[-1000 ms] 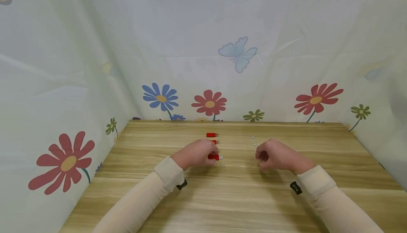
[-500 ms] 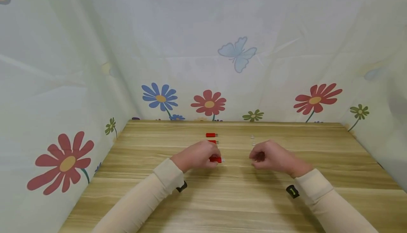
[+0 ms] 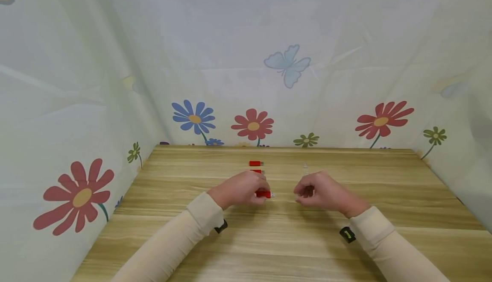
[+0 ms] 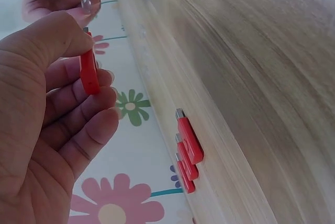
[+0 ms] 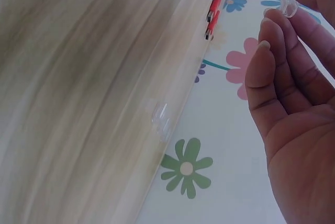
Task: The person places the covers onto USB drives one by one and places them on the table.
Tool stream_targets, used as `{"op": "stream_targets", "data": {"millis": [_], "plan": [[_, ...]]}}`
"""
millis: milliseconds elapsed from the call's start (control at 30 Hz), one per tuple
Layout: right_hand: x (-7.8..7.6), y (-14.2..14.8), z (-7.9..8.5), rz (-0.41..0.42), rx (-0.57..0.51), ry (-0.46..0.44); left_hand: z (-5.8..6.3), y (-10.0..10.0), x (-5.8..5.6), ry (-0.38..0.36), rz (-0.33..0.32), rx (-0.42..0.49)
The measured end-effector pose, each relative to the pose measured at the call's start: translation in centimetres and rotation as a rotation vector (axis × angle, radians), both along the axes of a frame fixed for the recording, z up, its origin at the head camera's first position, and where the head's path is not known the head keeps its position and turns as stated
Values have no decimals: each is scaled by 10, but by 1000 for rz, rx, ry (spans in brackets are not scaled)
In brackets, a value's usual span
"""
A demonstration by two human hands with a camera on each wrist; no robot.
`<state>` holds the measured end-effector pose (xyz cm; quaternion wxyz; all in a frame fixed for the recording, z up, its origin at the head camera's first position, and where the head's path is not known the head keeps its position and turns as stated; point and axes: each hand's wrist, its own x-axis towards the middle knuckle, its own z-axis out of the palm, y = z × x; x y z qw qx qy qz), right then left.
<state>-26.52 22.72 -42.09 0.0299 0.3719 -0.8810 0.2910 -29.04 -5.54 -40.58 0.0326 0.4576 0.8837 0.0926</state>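
Between thumb and fingers, my left hand (image 3: 242,189) grips a red USB flash drive (image 4: 89,72) above the table. Its metal plug (image 3: 273,195) points right, towards my other hand. My right hand (image 3: 324,193) pinches a small clear plastic cap (image 5: 288,5) between thumb and forefinger. A gap separates cap and plug. Three more red USB flash drives (image 4: 191,141) lie in a row on the table; in the head view the left hand hides one of them.
Beyond the right hand, a few clear caps (image 5: 161,116) lie on the wooden table (image 3: 284,248). A flowered cloth (image 3: 334,81) hangs behind the table's far edge and along its sides.
My right hand has moved left with the cap. The left hand has lifted its USB flash drive slightly to the right, so the two hands are closer together.
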Motion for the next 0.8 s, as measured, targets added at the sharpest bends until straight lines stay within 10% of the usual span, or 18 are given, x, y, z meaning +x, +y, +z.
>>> {"op": "stream_targets", "data": {"millis": [800], "plan": [[2,-16,-2,7,-32,-63,1,11,4,-7,-63,41]]}}
